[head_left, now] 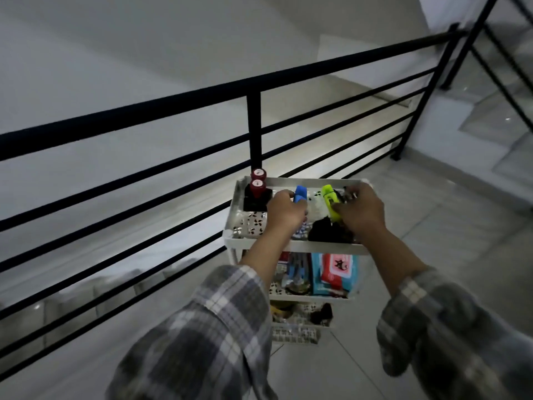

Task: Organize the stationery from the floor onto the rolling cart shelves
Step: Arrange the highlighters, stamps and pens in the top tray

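Note:
A white rolling cart [230, 223] stands by a black railing, its top shelf holding stationery. My left hand [285, 210] grips a blue marker-like item [300, 194] over the middle of that shelf. My right hand [360, 210] holds a yellow-green highlighter [329, 199] beside it, fingers curled over small dark clips at the shelf's right side. Two red-capped stamps [257, 184] stand on a black pad [253, 202] at the shelf's far left. A black lumpy item [323, 230] lies at the front of the shelf.
The middle shelf holds a red-and-blue packet [336, 271] and pens [297, 272]; the lower shelf has dark and yellow items [300, 314]. The black railing [253, 122] runs close behind the cart above a stairwell. Tiled floor [450, 226] spreads to the right.

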